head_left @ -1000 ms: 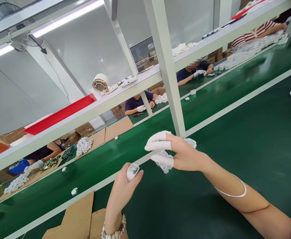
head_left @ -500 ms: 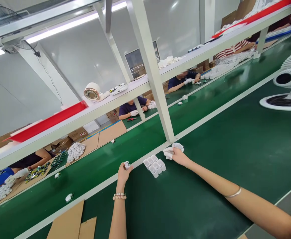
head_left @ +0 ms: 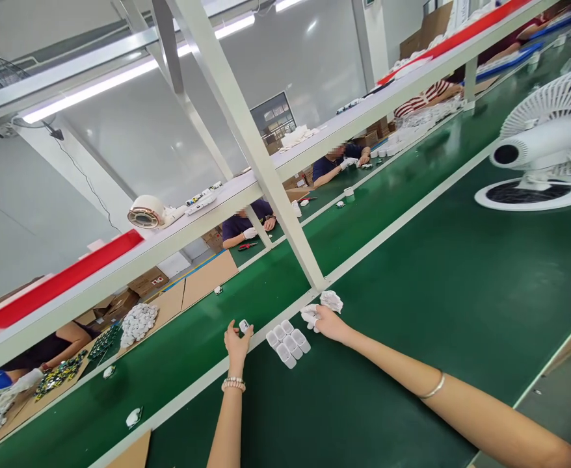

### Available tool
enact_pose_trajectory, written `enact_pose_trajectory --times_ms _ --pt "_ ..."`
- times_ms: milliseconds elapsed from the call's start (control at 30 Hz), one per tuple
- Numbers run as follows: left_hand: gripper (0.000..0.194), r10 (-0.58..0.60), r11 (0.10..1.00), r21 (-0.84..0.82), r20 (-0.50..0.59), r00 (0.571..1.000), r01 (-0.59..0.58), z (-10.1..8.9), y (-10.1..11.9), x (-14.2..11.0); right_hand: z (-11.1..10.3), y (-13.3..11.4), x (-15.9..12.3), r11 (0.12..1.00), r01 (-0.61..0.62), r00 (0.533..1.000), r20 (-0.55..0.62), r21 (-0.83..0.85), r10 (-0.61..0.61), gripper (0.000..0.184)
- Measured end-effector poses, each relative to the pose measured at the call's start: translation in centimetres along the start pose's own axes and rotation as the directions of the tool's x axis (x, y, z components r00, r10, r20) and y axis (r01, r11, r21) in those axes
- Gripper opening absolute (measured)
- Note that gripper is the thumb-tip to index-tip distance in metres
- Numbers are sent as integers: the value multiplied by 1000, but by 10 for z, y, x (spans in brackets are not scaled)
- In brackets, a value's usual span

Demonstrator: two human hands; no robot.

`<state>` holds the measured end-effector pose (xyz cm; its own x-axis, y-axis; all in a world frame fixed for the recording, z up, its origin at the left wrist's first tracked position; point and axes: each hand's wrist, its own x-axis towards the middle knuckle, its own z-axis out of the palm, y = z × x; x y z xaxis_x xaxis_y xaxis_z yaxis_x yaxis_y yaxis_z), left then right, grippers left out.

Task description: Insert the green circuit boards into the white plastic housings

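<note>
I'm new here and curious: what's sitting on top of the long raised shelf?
The shelf holds a red tray, a round white device and, farther right, white pieces. The tray's floor is hidden behind its side.

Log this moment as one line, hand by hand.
left hand: holds small white plastic piece | right hand: white-covered fingers beside crumpled white bundle, grip unclear | green work surface: small white open-topped plastic cups, grouped between hands

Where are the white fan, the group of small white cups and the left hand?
White fan (head_left: 534, 148): head view, on its rounded motor housing.
Group of small white cups (head_left: 290, 344): head view, on a cup near the group's middle.
Left hand (head_left: 237, 344): head view, on the back of the hand.
</note>
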<state>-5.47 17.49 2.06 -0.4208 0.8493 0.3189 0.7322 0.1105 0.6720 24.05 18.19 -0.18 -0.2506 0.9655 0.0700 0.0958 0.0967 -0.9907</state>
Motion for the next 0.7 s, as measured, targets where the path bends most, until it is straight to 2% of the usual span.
enact_pose_trajectory --times_ms 67,167,267,367,467,700 --pt "50 24 998 -54 13 1000 -23 -3 -2 -11 6 1 -4 1000 -6 1000 26 4 6 26" --pt "45 88 986 -147 103 991 -72 -7 -5 -37 12 2 -9 1000 -4 998 59 8 3 27" --pt "41 160 969 -221 222 962 -110 -8 -6 -64 16 4 -12 1000 -1 997 80 10 1 30" --pt "55 230 952 -270 316 920 -145 -5 -5 -84 18 7 -13 1000 -4 996 90 9 4 34" --pt "72 273 942 -287 354 894 -174 -2 -3 -96 19 9 -14 1000 2 997 82 3 -2 38" --pt "79 320 928 -307 369 873 -210 -2 0 -105 22 10 -17 999 36 997 73 -25 -34 38"
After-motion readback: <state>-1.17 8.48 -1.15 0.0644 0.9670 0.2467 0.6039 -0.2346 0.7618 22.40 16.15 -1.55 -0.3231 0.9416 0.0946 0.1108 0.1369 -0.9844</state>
